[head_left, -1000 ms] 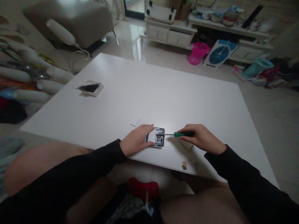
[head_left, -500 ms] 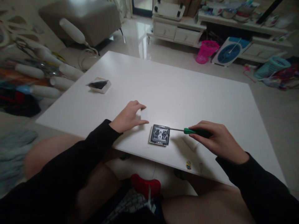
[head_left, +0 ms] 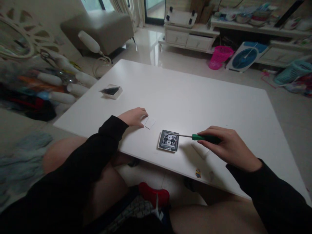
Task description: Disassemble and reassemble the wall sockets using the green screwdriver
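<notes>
My right hand (head_left: 223, 143) grips a screwdriver (head_left: 206, 138) with a green and black handle. Its thin metal shaft points left, and the tip is over the upper right edge of a square wall switch (head_left: 168, 140). The switch lies flat near the table's front edge, its dark inner frame and two rocker mechanisms exposed. To its upper left, my left hand (head_left: 133, 117) rests low over the table, thumb and fingers apart. White flat switch covers (head_left: 150, 123) lie right at those fingertips; whether the fingers touch them I cannot tell.
On the white table (head_left: 207, 97) a small open box (head_left: 112, 91) with a dark piece stands at the far left. A cartoon sticker (head_left: 198, 173) is near the front edge. Beyond the table are a pink basket (head_left: 220, 57) and a blue-and-white fan (head_left: 246, 56).
My left hand has drawn back to the left, its thumb and fingers nearer together, and the white covers now show beside it. My right hand keeps the screwdriver at the switch. The view has shifted slightly.
</notes>
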`<state>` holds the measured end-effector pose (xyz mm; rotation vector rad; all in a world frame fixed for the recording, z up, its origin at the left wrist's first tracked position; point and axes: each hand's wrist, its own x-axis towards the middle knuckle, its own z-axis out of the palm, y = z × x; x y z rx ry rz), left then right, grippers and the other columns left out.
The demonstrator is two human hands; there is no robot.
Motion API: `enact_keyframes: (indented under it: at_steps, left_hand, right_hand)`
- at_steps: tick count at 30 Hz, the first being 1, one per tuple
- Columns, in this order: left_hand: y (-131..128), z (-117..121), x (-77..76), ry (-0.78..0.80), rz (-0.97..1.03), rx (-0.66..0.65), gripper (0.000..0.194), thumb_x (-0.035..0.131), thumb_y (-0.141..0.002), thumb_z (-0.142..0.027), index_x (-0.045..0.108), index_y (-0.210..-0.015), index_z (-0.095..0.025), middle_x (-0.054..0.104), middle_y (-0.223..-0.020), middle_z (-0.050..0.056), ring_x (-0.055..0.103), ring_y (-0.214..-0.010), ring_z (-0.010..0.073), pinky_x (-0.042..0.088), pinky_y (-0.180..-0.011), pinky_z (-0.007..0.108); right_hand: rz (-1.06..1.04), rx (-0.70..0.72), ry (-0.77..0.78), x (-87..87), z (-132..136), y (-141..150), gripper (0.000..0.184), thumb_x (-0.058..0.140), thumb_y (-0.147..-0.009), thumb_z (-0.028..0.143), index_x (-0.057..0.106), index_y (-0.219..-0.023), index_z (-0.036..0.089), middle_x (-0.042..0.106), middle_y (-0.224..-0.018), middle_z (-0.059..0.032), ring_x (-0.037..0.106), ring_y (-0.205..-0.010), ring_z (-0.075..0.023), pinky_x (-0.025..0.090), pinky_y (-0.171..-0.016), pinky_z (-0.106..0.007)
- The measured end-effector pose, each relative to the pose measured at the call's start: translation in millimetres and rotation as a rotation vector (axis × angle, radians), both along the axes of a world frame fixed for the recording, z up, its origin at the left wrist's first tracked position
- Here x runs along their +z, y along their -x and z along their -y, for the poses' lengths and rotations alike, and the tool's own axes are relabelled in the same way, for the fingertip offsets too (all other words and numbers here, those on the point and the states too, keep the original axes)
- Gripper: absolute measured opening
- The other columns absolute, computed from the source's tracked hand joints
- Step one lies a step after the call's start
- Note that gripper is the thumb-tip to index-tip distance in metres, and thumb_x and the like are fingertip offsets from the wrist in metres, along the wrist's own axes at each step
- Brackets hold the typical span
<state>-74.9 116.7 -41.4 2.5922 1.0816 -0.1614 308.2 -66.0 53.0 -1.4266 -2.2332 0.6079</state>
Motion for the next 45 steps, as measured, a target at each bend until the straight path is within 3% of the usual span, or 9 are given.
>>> enact_keyframes:
  at_steps: [5, 10, 16, 18, 20, 25, 32, 40, 45]
  left_hand:
    - [-2, 5, -5.3, 0.036, 0.095, -0.066, 0.075, 0.086, -0.074, -0.034, 0.061, -0.142, -0.016, 0.064, -0.144, 0.014, 0.057, -0.129, 0.0305, 0.043, -0.111, 0.040]
    - [-12, 20, -4.2, 0.011, 0.147, -0.075, 0.076, 0.084, -0.080, -0.035, 0.056, -0.149, -0.023, 0.056, -0.157, 0.013, 0.044, -0.146, 0.0376, 0.033, -0.119, 0.057]
    - [-44, 75, 5.2, 0.190, 0.499, -0.238, 0.086, 0.081, -0.084, -0.044, 0.045, -0.157, -0.018, 0.053, -0.156, 0.020, 0.049, -0.145, 0.0343, 0.040, -0.122, 0.056]
    - [-50, 92, 2.4, 0.213, 0.546, -0.250, 0.098, 0.085, -0.081, -0.049, 0.039, -0.160, -0.015, 0.048, -0.159, 0.023, 0.045, -0.149, 0.0366, 0.040, -0.124, 0.057]
    - [-54, 102, -2.7, 0.210, 0.531, -0.241, 0.095, 0.084, -0.083, -0.043, 0.037, -0.160, -0.013, 0.045, -0.160, 0.026, 0.044, -0.150, 0.0376, 0.040, -0.124, 0.057]
    - [-54, 101, -10.4, 0.222, 0.502, -0.260, 0.087, 0.083, -0.086, -0.030, 0.038, -0.159, -0.019, 0.050, -0.158, 0.022, 0.050, -0.147, 0.0343, 0.045, -0.121, 0.056]
    - [-60, 101, -1.8, 0.158, 0.458, -0.259, 0.083, 0.083, -0.081, -0.025, 0.044, -0.154, -0.016, 0.055, -0.150, 0.021, 0.056, -0.138, 0.0336, 0.049, -0.116, 0.051]
    - [-62, 110, -14.1, 0.120, 0.449, -0.246, 0.070, 0.080, -0.089, -0.033, 0.052, -0.151, -0.018, 0.047, -0.163, 0.022, 0.049, -0.150, 0.0349, 0.045, -0.121, 0.053]
    - [-70, 118, -25.2, 0.175, 0.519, -0.269, 0.065, 0.079, -0.093, -0.034, 0.055, -0.151, -0.020, 0.039, -0.170, 0.020, 0.040, -0.158, 0.0336, 0.041, -0.126, 0.052]
  right_hand:
    - [0.013, -0.004, 0.000, 1.1, 2, -2, 0.019, 0.068, -0.099, 0.038, 0.079, -0.105, 0.023, 0.080, -0.097, -0.0076, 0.075, -0.084, -0.0235, 0.058, -0.074, -0.038]
    - [0.022, -0.050, -0.018, 0.4, 2, -2, 0.021, 0.068, -0.098, 0.040, 0.078, -0.105, 0.023, 0.081, -0.099, -0.0086, 0.076, -0.085, -0.0254, 0.058, -0.074, -0.039]
    - [0.043, -0.188, -0.041, -3.3, -1, 0, 0.025, 0.067, -0.098, 0.042, 0.078, -0.108, 0.022, 0.083, -0.096, -0.0092, 0.077, -0.080, -0.0265, 0.057, -0.070, -0.039]
    - [0.024, -0.214, -0.049, -3.6, -2, 0, 0.024, 0.068, -0.098, 0.042, 0.078, -0.106, 0.022, 0.082, -0.094, -0.0091, 0.077, -0.079, -0.0261, 0.057, -0.069, -0.038]
    - [0.002, -0.235, -0.069, -2.4, -2, 2, 0.023, 0.069, -0.097, 0.041, 0.077, -0.104, 0.021, 0.082, -0.093, -0.0091, 0.076, -0.078, -0.0253, 0.057, -0.069, -0.038]
    - [-0.001, -0.213, -0.105, 2.3, -2, 4, 0.016, 0.070, -0.093, 0.034, 0.075, -0.102, 0.021, 0.078, -0.093, -0.0078, 0.073, -0.079, -0.0233, 0.056, -0.070, -0.037]
    - [-0.004, -0.243, -0.172, 0.6, -2, 3, 0.013, 0.074, -0.082, 0.026, 0.067, -0.092, 0.022, 0.071, -0.083, -0.0030, 0.069, -0.071, -0.0210, 0.052, -0.064, -0.035]
    - [-0.404, -0.443, -0.345, 14.0, 13, 15, 0.041, 0.089, -0.076, 0.025, 0.065, -0.110, 0.027, 0.076, -0.101, -0.0036, 0.079, -0.095, -0.0277, 0.066, -0.084, -0.046]
    - [-0.550, -0.426, -0.394, 13.4, 15, 21, 0.045, 0.089, -0.078, 0.025, 0.061, -0.113, 0.030, 0.073, -0.100, -0.0010, 0.081, -0.095, -0.0279, 0.069, -0.077, -0.044]
